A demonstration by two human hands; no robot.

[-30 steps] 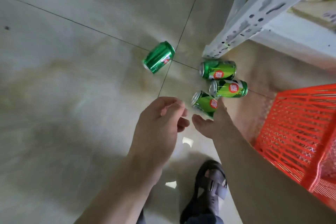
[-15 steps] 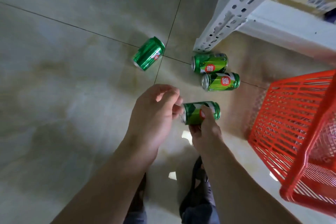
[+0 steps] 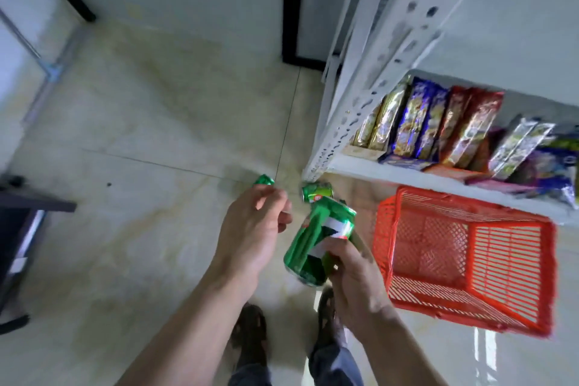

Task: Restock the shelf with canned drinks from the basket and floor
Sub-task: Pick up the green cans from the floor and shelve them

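Lifted off the floor, green can [image 3: 316, 238] in right hand [image 3: 354, 279]; left hand [image 3: 253, 229] seemingly empty.

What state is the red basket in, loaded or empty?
Empty, as far as shows: the red basket lies tipped toward the camera beside the shelf, and only bare lattice shows inside, no cans.

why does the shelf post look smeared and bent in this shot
Head view: motion blur smears the white shelf post and snack packets; the wide-angle lens bows straight edges near the frame sides. The green can in the right hand is streaked too; window glare shines on the floor tiles.
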